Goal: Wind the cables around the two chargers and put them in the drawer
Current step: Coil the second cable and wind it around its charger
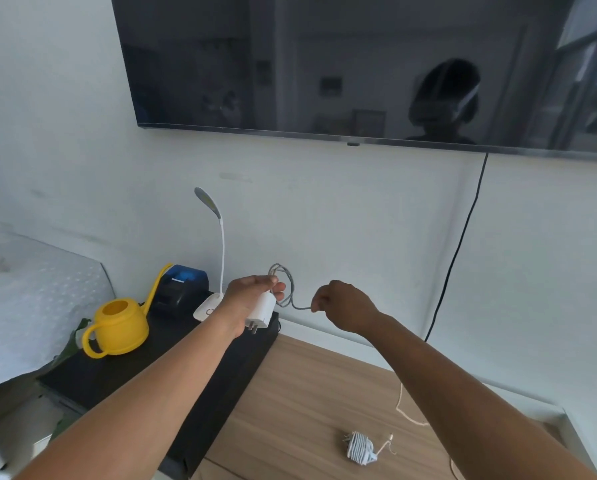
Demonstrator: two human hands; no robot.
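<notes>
White plastic marks the charger (pixel 263 310) now being wound: the left hand (pixel 247 299) grips its body in mid-air above the dark cabinet (pixel 158 372), prongs pointing down, fingers curled round it and pinning a few loose grey loops of cable (pixel 285 282) at its top. The right hand (pixel 338 306) pinches the free end of that cable between curled fingers, just beside the left, the short slack sagging between them. The other charger (pixel 359 446) lies on the wooden top (pixel 290 393), its cable already wrapped tight. Winding of the second looks barely begun; next the right hand likely needs to carry the cable round the body under light tension. No drawer shows open.
</notes>
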